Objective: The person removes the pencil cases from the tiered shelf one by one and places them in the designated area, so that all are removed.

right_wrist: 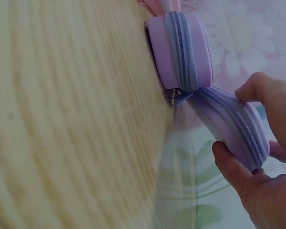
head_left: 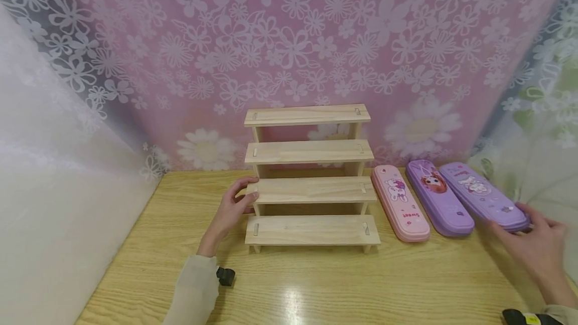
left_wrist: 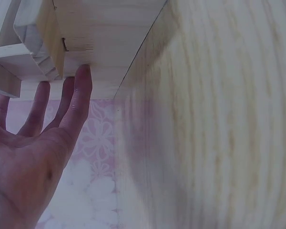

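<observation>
A four-tiered wooden display stand stands on the table against the patterned backdrop. My left hand holds the left end of its second board from the bottom, thumb and forefinger at the board's edges. Seen from the left wrist, the fingers reach up against the wood. On the right, my right hand grips the near end of a light purple pencil case printed with a white cartoon animal. The right wrist view shows this pencil case tilted, thumb on one side and fingers on the other.
A second purple pencil case with a red-haired cartoon figure lies left of the gripped one. Between it and the stand is a pink pencil case. Pale patterned sheets enclose the wood-grain table at the sides and back.
</observation>
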Available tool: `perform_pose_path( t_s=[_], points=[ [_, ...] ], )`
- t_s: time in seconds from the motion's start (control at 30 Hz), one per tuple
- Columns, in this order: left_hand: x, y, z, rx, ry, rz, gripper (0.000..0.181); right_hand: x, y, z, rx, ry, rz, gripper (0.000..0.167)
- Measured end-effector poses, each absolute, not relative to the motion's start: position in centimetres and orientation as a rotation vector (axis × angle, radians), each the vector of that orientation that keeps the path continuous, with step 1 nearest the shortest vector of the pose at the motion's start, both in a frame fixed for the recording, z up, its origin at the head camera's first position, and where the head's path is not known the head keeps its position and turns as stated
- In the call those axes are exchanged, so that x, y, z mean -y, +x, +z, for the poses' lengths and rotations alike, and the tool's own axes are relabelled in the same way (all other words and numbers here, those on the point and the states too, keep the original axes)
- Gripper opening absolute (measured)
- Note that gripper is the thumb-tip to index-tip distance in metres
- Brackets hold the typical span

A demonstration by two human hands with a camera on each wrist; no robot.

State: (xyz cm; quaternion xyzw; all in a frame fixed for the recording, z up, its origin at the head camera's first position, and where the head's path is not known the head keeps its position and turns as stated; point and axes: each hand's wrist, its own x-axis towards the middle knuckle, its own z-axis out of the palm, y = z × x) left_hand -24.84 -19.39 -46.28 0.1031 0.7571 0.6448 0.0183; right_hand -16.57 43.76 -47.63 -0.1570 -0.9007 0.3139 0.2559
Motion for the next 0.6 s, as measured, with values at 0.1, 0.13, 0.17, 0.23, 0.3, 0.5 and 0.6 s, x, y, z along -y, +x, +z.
perform_pose_path(
  t_s=[0.1,0.13,0.17,0.23,0.3,0.5,0.6],
  points=[
    [19.5,-25.0,-46.3,-2.358,0.329,2.002,0.041,-43.9,-16.4,-47.7,2.524,-0.405,0.851,0.077],
    [19.5,-25.0,-46.3,-2.361,0.331,2.001,0.041,-43.9,-16.5,-47.7,2.544,-0.404,0.842,0.079],
    [19.5,-24.9,-46.2,-2.362,0.333,2.001,0.041,-44.0,-16.5,-47.7,2.564,-0.405,0.834,0.081],
    [19.5,-24.8,-46.1,-2.359,0.332,2.006,0.040,-44.1,-16.7,-47.9,2.593,-0.412,0.807,0.083],
    [19.4,-24.7,-46.0,-2.355,0.325,2.007,0.040,-44.3,-16.8,-48.1,2.615,-0.413,0.786,0.085],
    [19.3,-24.2,-45.8,-2.374,0.309,1.987,0.040,-45.0,-16.8,-48.8,2.649,-0.400,0.705,0.080],
    [19.3,-23.7,-45.8,-2.417,0.330,1.950,0.042,-45.3,-16.7,-49.1,2.655,-0.389,0.672,0.073]
  ],
)
